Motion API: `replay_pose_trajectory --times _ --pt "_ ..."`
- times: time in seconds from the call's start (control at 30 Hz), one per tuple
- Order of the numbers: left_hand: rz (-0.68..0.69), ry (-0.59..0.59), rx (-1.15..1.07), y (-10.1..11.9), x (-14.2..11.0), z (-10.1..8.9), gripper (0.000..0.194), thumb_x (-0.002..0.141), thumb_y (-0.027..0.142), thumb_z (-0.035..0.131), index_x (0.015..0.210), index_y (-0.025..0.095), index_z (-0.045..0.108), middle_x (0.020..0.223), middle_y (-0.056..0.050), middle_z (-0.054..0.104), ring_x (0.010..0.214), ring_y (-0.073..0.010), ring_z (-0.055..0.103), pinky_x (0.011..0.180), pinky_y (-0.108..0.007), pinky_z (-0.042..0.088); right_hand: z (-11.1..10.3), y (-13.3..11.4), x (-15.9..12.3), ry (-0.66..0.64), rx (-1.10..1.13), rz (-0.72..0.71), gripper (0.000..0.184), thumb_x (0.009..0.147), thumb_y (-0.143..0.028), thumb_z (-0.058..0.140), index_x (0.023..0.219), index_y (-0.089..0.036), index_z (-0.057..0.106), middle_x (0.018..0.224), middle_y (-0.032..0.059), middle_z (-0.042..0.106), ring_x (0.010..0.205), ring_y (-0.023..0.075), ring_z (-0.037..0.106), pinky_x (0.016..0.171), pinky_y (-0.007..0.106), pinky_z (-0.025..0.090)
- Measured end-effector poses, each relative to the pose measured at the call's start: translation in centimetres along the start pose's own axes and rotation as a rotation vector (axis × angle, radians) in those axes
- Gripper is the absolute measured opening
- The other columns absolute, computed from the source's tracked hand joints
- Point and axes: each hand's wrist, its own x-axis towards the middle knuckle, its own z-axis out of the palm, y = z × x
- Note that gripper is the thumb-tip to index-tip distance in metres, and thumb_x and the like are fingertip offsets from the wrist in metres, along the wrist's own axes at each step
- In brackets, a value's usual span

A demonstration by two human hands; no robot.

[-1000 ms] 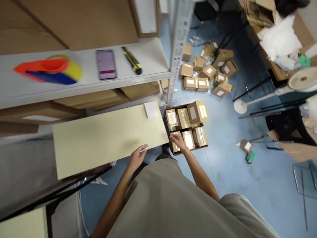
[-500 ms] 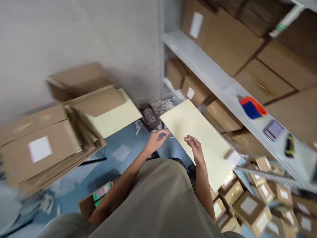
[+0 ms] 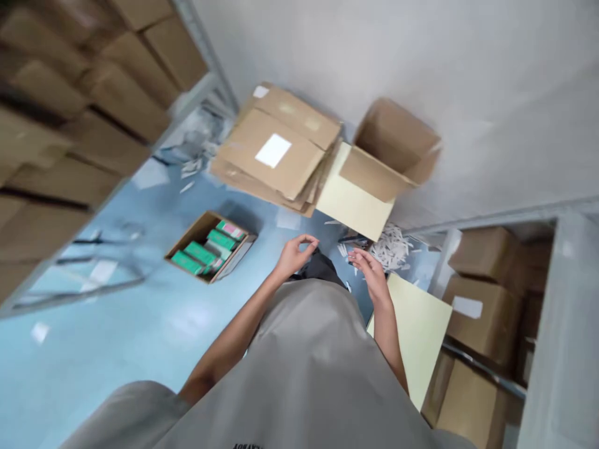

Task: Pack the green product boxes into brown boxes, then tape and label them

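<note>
My left hand (image 3: 294,254) hangs in front of my body with its fingers curled loosely and nothing in them. My right hand (image 3: 369,268) is beside it, fingers slightly bent and apart, holding nothing. Both hover above the blue floor. A pale yellow board (image 3: 421,330) lies just right of my right forearm. Ahead of my hands a pile of flattened cardboard boxes (image 3: 276,153) leans at the wall, with an open brown box (image 3: 395,140) and another pale yellow sheet (image 3: 350,202) next to it.
An open carton with green packets (image 3: 208,246) sits on the floor to the left. Shelves of brown boxes (image 3: 70,93) run along the left, more boxes on a rack (image 3: 486,274) at right. White paper scraps (image 3: 390,246) litter the floor by the wall.
My view has swung round from the shelf with the tape and phone to the wall corner. Both hands left the yellow board and the small boxes and now hang free.
</note>
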Motion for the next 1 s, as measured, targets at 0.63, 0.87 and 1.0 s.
replay_pose_trajectory --times 0.63,0.87,1.0 --pt "-0.468 0.903 -0.26 -8.2 -10.1 -11.3 0.028 0.098 0.04 0.064 0.117 0.022 0.073 0.123 -0.012 0.085 0.122 -0.0291 0.08 0.12 -0.051 0.059 25.9 -2.3 12.4 -1.033 -0.453 0.222 0.049 0.086 -0.064 0.089 0.115 -0.025 0.083 0.121 0.0117 0.086 0.119 0.0315 0.081 0.117 0.052 0.059" --pt "-0.518 0.909 -0.245 -14.7 -13.9 -23.4 0.036 0.097 0.036 0.067 0.129 0.021 0.071 0.134 -0.015 0.081 0.125 -0.0289 0.078 0.119 -0.05 0.06 39.5 1.9 8.9 -1.029 -0.493 0.291 0.054 0.081 -0.07 0.093 0.11 -0.026 0.083 0.117 0.0095 0.088 0.114 0.0312 0.081 0.115 0.051 0.06" --pt "-0.562 0.852 -0.095 -19.2 -16.0 -32.0 0.036 0.097 0.031 0.068 0.132 0.02 0.07 0.137 -0.016 0.079 0.126 -0.03 0.077 0.119 -0.05 0.059 48.5 6.7 6.8 -1.016 -0.463 0.397 0.043 0.092 -0.061 0.087 0.115 -0.025 0.082 0.122 0.0098 0.087 0.113 0.0287 0.082 0.114 0.05 0.06"
